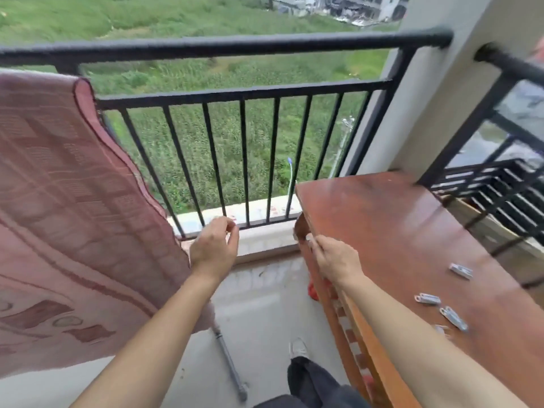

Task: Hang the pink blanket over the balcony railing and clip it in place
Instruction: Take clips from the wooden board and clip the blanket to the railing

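Observation:
The pink patterned blanket (73,201) hangs over the black balcony railing (223,45) at the left, and its lower part spreads toward me. My left hand (215,245) hovers just right of the blanket's edge, fingers loosely curled and holding nothing. At the left edge of the wooden table (412,231) is my right hand (332,257), with its fingers together. A small pale spot shows at its fingertips; I cannot tell whether it is a clip. Several silver clips (453,318) lie on the table near its right side.
A grey pole (229,363) lies on the balcony floor below my left arm. My shoe (298,348) and dark trouser leg are beside the table. A white pillar (426,98) stands behind the table, with a second railing (500,63) at the right.

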